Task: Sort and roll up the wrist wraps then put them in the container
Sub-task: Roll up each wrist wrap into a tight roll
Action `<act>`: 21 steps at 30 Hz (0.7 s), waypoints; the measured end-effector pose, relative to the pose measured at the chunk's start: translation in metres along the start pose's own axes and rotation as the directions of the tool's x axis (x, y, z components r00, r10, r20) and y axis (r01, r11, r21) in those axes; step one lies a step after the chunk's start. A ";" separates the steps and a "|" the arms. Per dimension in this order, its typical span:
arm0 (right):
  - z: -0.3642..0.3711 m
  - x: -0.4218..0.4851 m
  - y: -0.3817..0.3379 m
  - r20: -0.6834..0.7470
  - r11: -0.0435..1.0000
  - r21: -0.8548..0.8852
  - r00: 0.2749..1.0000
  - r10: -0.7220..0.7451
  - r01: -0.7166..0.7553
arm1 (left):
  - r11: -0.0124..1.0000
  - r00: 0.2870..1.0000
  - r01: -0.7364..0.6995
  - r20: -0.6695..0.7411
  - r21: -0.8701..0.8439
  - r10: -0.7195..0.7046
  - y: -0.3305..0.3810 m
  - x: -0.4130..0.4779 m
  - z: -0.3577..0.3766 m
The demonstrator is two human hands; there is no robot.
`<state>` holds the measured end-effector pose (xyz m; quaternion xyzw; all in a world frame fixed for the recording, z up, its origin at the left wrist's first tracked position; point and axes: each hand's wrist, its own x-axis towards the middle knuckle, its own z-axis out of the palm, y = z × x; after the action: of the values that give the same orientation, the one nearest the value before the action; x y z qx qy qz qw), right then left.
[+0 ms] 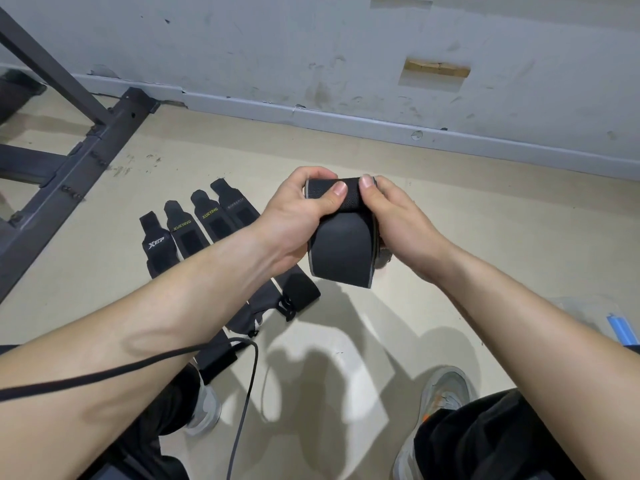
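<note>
2 hands, left hand [294, 220] and right hand [398, 223], grip a black elastic wrist wrap [341, 244], its mesh end part-rolled, above 4 flat branded wraps [199, 223] on the beige floor [450, 237].

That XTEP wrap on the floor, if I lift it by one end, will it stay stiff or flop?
Probably flops: the XTEP wrap lies flat on the floor, and the held wrap curls easily. Likely light, being thin fabric; unlikely to roll.

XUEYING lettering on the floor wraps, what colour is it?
The lettering is yellow-green, clearest in the head view.
</note>
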<state>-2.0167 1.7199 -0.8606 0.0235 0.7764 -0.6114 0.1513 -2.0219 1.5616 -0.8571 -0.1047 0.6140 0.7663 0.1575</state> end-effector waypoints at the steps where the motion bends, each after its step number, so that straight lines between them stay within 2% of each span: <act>1: 0.001 -0.001 -0.001 0.022 0.997 0.074 1.000 0.011 -0.013 | 1.000 1.000 -0.017 -0.007 0.013 0.017 -0.001 0.001 -0.001; 6: 0.001 -0.003 -0.004 0.054 0.944 0.330 0.999 0.001 -0.019 | 1.000 1.000 0.004 -0.023 0.009 -0.004 -0.004 0.004 -0.004; 9: -0.001 -0.001 -0.004 0.051 0.931 0.364 0.998 -0.025 0.005 | 0.996 0.993 0.051 0.099 0.067 -0.058 -0.006 0.003 -0.003; 11: 0.000 0.001 -0.003 0.033 0.922 0.388 0.999 -0.003 -0.010 | 0.997 0.995 0.031 0.097 0.068 -0.037 -0.008 0.002 -0.001; 14: 0.005 0.001 -0.001 0.015 0.925 0.370 0.997 0.082 -0.082 | 0.999 1.000 0.027 0.006 -0.025 -0.027 -0.002 0.002 -0.001; 18: 0.010 -0.004 0.003 0.158 0.964 0.223 0.981 0.111 -0.145 | 0.976 0.974 0.107 -0.176 -0.187 -0.141 0.008 0.012 -0.012; 21: 0.010 -0.004 0.012 0.168 0.979 0.145 0.979 0.118 -0.143 | 0.969 0.948 0.095 -0.277 -0.229 -0.158 0.011 0.024 -0.026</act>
<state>-2.0079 1.7142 -0.8723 0.0376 0.7084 -0.6588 0.2504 -2.0491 1.5364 -0.8610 -0.2730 0.5368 0.7918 0.1015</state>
